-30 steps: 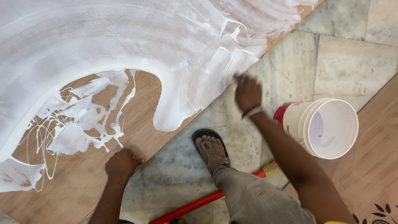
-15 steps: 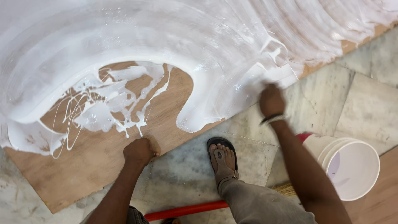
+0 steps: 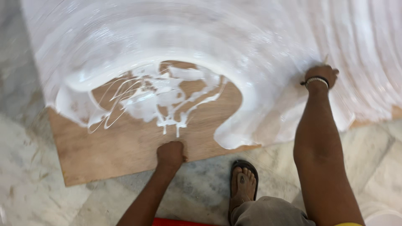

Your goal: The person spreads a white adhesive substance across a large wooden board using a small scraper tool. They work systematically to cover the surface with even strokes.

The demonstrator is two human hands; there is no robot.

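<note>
- Plywood sheet (image 3: 125, 146): left hand (image 3: 170, 154) fisted on bare edge; may slip into wet white glue (image 3: 167, 100).
- Right hand (image 3: 320, 75) closed on a barely visible spreader; coat may streak.

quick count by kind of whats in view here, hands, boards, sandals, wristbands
hands: 2, left hand and right hand
boards: 1, plywood board
sandals: 1, sandal
wristbands: 1, wristband
total: 5
</note>
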